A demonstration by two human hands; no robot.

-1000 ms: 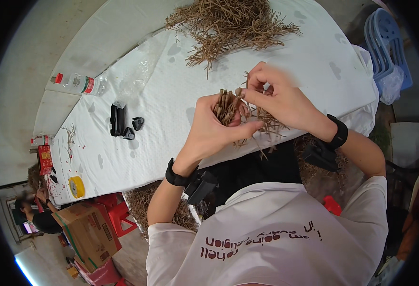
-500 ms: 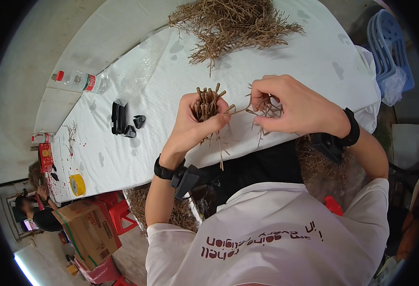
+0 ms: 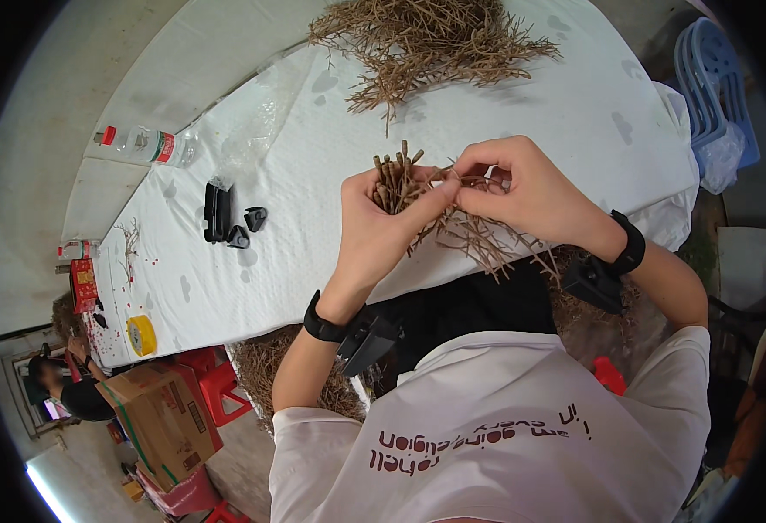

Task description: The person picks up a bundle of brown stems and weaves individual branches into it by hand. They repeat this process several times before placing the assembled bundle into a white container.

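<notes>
My left hand (image 3: 374,231) is wrapped round a bundle of dry brown twigs (image 3: 391,179), whose thick cut ends stick up above the fingers. Against it, my right hand (image 3: 527,192) pinches a thin branching twig (image 3: 479,240) between thumb and fingers. The two hands nearly meet over the front part of the white-covered table (image 3: 566,113). Fine branch tips hang below them toward the table's near edge. The left fingertips are partly hidden behind the bundle.
Beyond my hands lies a large heap of dry twigs (image 3: 435,52). Leftward are a black case (image 3: 217,213), a plastic bottle (image 3: 147,146) and a yellow tape roll (image 3: 141,336). A cardboard box (image 3: 160,427) and another person (image 3: 86,397) are farther left. Blue stools (image 3: 714,87) stand right.
My left hand has moved right with the bundle, and my right hand has come slightly left. The hands are closer together, and the right hand's twig now lies against the bundle.
</notes>
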